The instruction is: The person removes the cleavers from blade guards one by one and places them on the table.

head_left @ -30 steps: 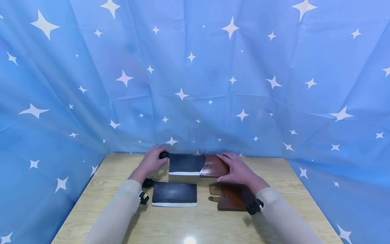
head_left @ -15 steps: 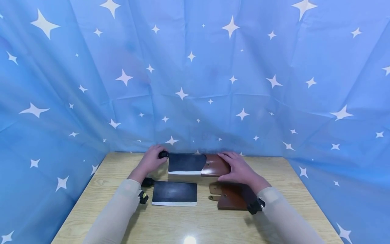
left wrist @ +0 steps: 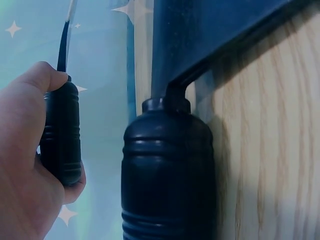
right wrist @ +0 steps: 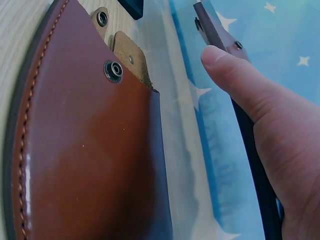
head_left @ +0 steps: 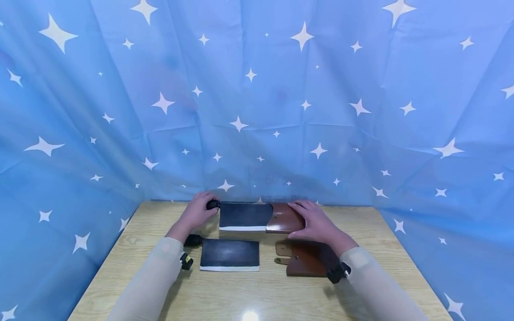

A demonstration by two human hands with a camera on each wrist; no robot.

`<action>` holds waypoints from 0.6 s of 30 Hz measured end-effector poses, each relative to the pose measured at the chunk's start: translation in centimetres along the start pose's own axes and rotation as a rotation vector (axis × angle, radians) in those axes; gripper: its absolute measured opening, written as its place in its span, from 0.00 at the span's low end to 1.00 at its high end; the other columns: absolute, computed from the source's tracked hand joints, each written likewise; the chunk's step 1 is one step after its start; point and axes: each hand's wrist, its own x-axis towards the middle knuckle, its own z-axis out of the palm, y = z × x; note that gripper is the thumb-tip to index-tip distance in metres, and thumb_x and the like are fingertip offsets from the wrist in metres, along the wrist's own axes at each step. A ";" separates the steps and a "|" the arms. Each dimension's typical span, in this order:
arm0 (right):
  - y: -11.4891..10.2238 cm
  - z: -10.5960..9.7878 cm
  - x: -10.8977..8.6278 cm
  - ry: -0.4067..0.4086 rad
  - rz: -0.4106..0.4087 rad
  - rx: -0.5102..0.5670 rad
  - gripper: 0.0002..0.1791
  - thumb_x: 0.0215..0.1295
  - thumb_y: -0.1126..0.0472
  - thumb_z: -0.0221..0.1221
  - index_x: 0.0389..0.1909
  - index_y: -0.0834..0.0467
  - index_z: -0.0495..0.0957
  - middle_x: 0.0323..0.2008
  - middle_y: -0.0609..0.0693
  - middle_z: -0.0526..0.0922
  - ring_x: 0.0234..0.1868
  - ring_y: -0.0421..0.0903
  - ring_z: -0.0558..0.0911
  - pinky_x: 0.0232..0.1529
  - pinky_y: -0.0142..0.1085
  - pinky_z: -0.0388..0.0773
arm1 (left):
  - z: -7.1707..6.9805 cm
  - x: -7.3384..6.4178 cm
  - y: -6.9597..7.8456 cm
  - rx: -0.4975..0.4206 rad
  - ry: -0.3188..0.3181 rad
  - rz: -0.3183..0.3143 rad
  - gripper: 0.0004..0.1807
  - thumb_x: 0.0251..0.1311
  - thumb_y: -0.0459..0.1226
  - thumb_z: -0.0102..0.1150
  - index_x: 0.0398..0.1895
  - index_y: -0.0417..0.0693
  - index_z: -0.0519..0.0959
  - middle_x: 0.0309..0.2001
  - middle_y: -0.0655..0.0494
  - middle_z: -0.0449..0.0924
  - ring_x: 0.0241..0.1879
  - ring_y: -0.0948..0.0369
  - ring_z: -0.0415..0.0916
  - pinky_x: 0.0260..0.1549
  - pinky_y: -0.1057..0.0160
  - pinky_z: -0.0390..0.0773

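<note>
Toward the back of the table, my left hand (head_left: 198,209) grips the black ribbed handle (left wrist: 62,130) of a cleaver (head_left: 245,216). Its dark blade has a pale edge facing me and its right end sits inside a brown leather sheath (head_left: 283,218). My right hand (head_left: 315,220) holds that sheath by its right part, thumb (right wrist: 220,57) along the near face. In front lies a second cleaver (head_left: 230,254), bare-bladed, handle to the left under my left forearm. A second brown sheath (head_left: 305,263) lies under my right wrist, its snap strap (head_left: 282,261) undone and pointing left.
The light wood table (head_left: 233,298) ends at the back against a blue curtain (head_left: 257,111) with white stars, which also hangs along both sides. Each wrist wears a small black camera mount (head_left: 186,261).
The held cleaver has shifted slightly left with my left hand, while the sheath and my right hand have edged right. More of the blade shows outside the sheath. The front pair lies unmoved.
</note>
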 end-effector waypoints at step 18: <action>0.1 -0.3 -0.1 0.025 -0.035 0.001 0.60 0.51 0.34 0.84 0.82 0.53 0.72 0.77 0.60 0.74 0.77 0.64 0.69 0.77 0.73 0.58 | -0.1 -0.3 -0.7 -0.009 -0.013 -0.025 0.19 0.75 0.37 0.68 0.65 0.43 0.84 0.66 0.45 0.82 0.65 0.42 0.72 0.61 0.36 0.77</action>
